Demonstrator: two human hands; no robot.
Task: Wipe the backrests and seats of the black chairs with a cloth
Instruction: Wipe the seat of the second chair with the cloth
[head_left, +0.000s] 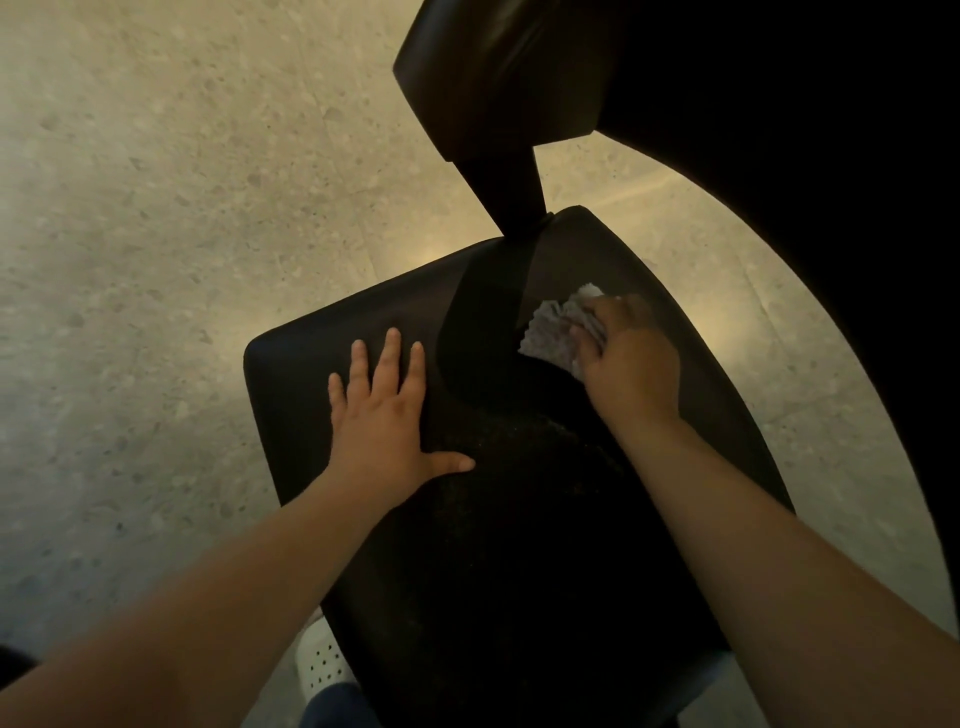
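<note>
A black chair fills the middle of the head view. Its seat lies below me and its backrest rises at the top, joined by a dark post. My left hand lies flat on the left part of the seat, fingers straight and spread. My right hand presses a crumpled white cloth onto the seat's far right part, near the backrest post. The fingers curl over the cloth, which sticks out to the left of the hand.
Pale speckled stone floor surrounds the chair on the left and right. A large dark shape fills the upper right corner. A white perforated shoe and a dark trouser leg show under the seat's near edge.
</note>
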